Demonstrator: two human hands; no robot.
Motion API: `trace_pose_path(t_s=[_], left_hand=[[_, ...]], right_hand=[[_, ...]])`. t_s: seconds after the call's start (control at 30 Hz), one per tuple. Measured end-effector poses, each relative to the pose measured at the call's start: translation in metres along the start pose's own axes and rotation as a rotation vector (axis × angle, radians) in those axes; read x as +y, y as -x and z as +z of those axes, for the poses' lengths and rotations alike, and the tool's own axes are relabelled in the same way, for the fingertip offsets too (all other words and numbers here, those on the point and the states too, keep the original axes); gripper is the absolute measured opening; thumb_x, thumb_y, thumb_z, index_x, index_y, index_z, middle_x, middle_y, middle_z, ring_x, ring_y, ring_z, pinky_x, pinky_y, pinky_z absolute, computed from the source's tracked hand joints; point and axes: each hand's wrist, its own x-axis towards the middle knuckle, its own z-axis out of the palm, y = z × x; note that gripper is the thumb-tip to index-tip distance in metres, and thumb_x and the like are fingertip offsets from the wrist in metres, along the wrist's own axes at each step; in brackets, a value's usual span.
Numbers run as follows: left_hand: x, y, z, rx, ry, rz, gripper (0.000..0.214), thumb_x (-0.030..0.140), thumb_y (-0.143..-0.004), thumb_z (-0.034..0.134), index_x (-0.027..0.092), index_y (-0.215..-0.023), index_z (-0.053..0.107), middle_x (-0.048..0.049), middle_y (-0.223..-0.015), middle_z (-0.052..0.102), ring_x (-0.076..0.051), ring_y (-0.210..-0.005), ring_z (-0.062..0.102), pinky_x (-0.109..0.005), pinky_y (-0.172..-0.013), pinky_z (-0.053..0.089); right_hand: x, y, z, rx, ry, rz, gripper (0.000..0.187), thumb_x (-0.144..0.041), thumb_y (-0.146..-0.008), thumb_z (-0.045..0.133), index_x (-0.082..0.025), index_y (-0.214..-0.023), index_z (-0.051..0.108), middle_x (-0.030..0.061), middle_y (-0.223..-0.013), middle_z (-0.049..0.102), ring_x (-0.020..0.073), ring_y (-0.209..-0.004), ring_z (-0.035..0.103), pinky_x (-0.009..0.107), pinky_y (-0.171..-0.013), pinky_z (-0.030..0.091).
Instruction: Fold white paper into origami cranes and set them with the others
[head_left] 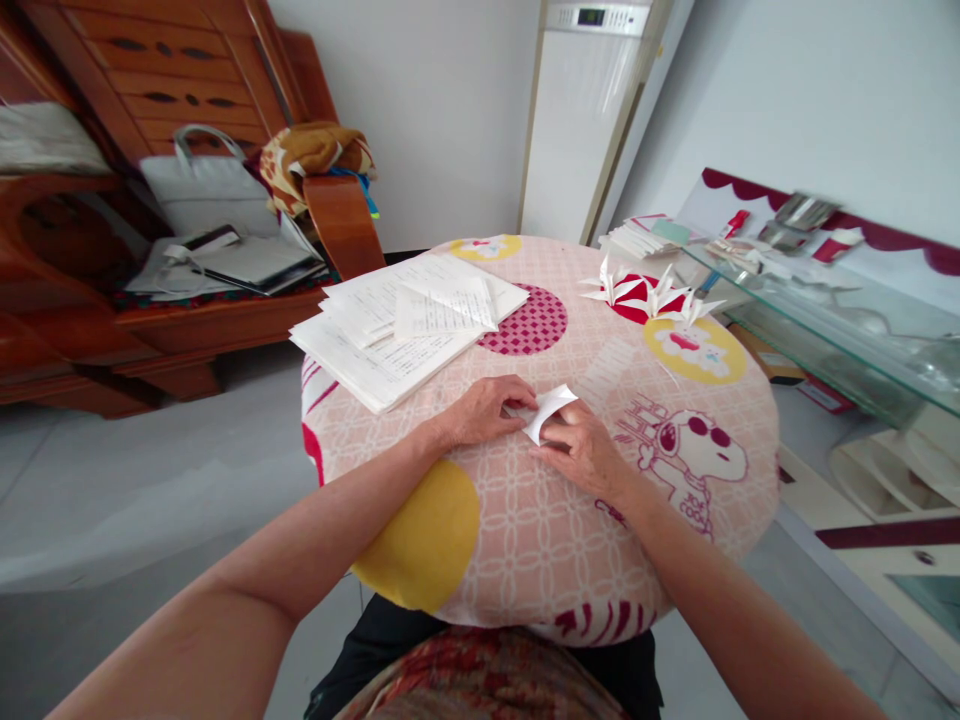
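Note:
A small piece of folded white paper is held between my two hands above the patterned tablecloth. My left hand has its fingers pinched at the paper's left edge. On the other side my right hand grips the paper, its fingers partly behind and under the curved sheet. Beyond my right hand, several folded white paper cranes stand in a group at the far right of the table. A stack of handwritten sheets lies at the table's left, past my left hand.
The round table has a pink cloth with printed figures. To the right stands a glass shelf with cups and small things. On the left is a wooden bench holding a grey bag and a laptop.

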Motion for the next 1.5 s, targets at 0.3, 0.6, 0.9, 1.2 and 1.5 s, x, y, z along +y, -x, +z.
trace_pose_path(t_s=[0.3,0.6,0.9,1.2,1.5], left_hand=[[0.012,0.001,-0.002,0.027,0.070,-0.082,0.030,0.041,-0.091,0.056,0.016,-0.102,0.070,-0.0090,-0.102,0.070,-0.018,-0.088,0.066,-0.030,-0.079,0.053],[0.029,-0.008,0.012,0.159,-0.100,-0.224,0.053,0.054,-0.084,0.063,0.015,-0.121,0.062,-0.0120,-0.111,0.070,-0.020,-0.079,0.069,-0.032,-0.072,0.056],[0.027,-0.006,0.011,0.247,0.030,-0.293,0.036,0.030,-0.085,0.056,0.011,-0.114,0.065,-0.0128,-0.110,0.071,-0.019,-0.084,0.070,-0.027,-0.068,0.059],[0.030,-0.001,0.017,0.272,-0.049,-0.226,0.035,0.029,-0.086,0.057,0.014,-0.117,0.062,-0.0122,-0.110,0.068,-0.019,-0.086,0.069,-0.028,-0.069,0.060],[0.030,-0.001,0.017,0.271,-0.038,-0.224,0.035,0.029,-0.085,0.058,0.014,-0.117,0.061,-0.0117,-0.109,0.068,-0.019,-0.085,0.069,-0.027,-0.069,0.060]], right_hand=[[-0.005,-0.002,-0.001,0.065,-0.074,0.005,0.012,-0.024,-0.082,0.074,-0.020,-0.093,0.071,0.0104,-0.104,0.065,0.0266,-0.102,0.059,0.043,-0.088,0.051],[-0.007,-0.005,0.007,0.036,0.050,-0.008,0.015,-0.027,-0.084,0.071,-0.017,-0.094,0.073,0.0130,-0.099,0.067,0.0285,-0.101,0.059,0.046,-0.090,0.050],[-0.007,-0.010,-0.008,0.282,-0.331,0.241,0.018,-0.021,-0.093,0.053,-0.019,-0.089,0.070,0.0058,-0.088,0.072,0.0188,-0.082,0.066,0.032,-0.076,0.053],[0.031,-0.043,0.007,0.283,-0.089,0.303,0.040,-0.001,-0.067,0.061,-0.017,-0.103,0.070,0.0103,-0.106,0.071,0.0246,-0.102,0.063,0.039,-0.092,0.048],[0.048,-0.065,-0.006,0.033,-0.154,0.228,0.009,-0.009,-0.071,0.065,-0.015,-0.068,0.070,0.0051,-0.078,0.070,0.0175,-0.073,0.061,0.028,-0.070,0.044]])
